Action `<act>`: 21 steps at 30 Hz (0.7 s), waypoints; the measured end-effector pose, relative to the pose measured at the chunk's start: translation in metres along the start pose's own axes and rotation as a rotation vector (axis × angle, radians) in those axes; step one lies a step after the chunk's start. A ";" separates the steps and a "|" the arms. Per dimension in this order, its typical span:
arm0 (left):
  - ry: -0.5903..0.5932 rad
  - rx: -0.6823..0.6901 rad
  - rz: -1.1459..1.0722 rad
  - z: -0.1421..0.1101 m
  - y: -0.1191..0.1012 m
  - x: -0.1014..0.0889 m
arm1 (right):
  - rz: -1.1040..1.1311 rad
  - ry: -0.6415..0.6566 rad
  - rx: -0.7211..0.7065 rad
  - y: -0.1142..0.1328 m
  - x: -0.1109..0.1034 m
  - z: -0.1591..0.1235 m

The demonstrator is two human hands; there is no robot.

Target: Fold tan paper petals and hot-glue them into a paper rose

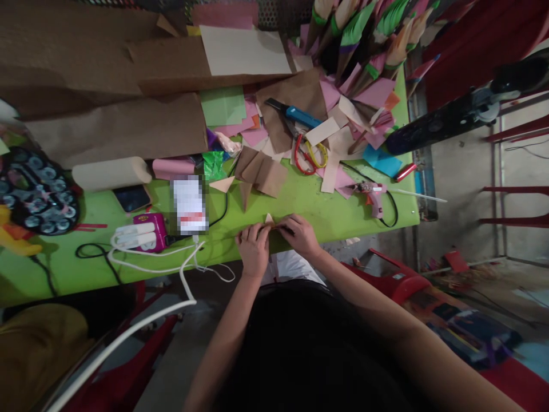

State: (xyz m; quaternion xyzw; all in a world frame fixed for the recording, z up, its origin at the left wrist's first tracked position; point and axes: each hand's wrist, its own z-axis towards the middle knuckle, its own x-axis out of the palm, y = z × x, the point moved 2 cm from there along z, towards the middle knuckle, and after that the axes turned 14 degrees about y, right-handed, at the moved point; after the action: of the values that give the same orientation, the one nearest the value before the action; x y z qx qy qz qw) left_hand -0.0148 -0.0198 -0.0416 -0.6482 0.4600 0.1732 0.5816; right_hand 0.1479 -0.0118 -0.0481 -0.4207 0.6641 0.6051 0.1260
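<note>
At the near edge of the green table, my left hand (254, 247) and my right hand (300, 233) come together on a small piece of tan paper (269, 219). Both hands have their fingers closed on it, and only a pointed tip shows above them; the rest is hidden. Just beyond lie folded brown paper pieces (261, 171) and a pale paper triangle (223, 183). A pink hot glue gun (376, 201) rests to the right. Scissors with red and yellow handles (309, 155) and a blue utility knife (300, 116) lie on paper scraps farther back.
A phone with a blurred screen (189, 203), a magenta power strip (151, 232) and white cables (184, 274) lie to the left. Large brown paper sheets (124, 126) cover the back. Paper cones (349, 40) stand at back right. A red chair (397, 283) is at lower right.
</note>
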 end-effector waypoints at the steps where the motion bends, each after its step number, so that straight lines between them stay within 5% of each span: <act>1: -0.013 -0.003 -0.017 -0.001 0.000 0.000 | -0.032 0.013 0.001 0.000 0.001 0.000; 7: -0.232 -0.126 -0.201 -0.011 0.001 -0.009 | -0.200 0.071 0.060 -0.001 0.000 -0.001; 11: -0.220 -0.221 -0.383 -0.015 0.000 -0.012 | -0.170 0.068 0.073 0.002 -0.004 0.002; 16: -0.047 -0.295 -0.918 -0.010 -0.011 -0.006 | 0.334 -0.035 0.167 0.006 -0.008 0.000; 21: -0.007 -0.311 -1.321 -0.001 -0.026 -0.009 | 0.928 0.049 0.276 0.020 -0.011 -0.006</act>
State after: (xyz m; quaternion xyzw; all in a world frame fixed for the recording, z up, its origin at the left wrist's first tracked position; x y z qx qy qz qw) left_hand 0.0007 -0.0199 -0.0186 -0.8686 -0.0648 -0.1522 0.4670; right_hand 0.1427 -0.0146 -0.0253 -0.0734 0.8585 0.4936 -0.1183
